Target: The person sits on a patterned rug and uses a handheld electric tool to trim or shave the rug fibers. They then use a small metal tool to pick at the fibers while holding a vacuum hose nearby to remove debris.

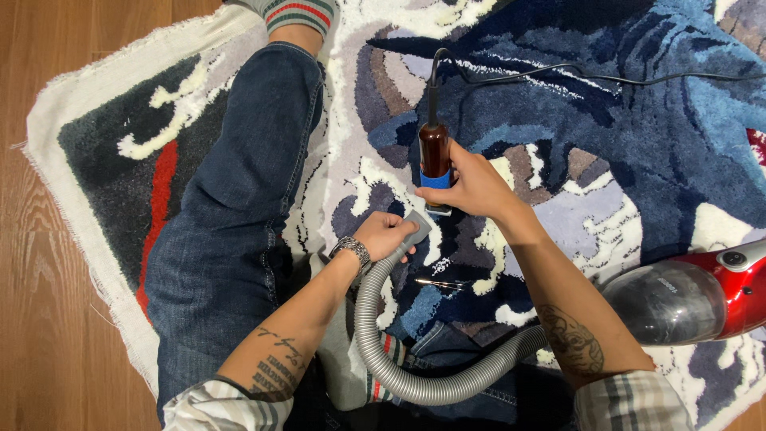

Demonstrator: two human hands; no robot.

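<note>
My right hand [472,185] grips a brown electric clipper [435,152] with a blue band, its head pressed down on the tufted rug [606,120]. A black cord [558,73] runs from the clipper's top off to the right. My left hand [384,235] holds the grey nozzle [417,224] of a ribbed vacuum hose [375,335] right beside the clipper's head. The hose curves down and right toward a red handheld vacuum [694,295]. A beaded bracelet [353,251] sits on my left wrist.
My leg in blue jeans [239,199] stretches across the rug's left half. Small scissors or tweezers [440,282] lie on the rug below the hands. Wooden floor [48,319] borders the rug's left edge [56,183].
</note>
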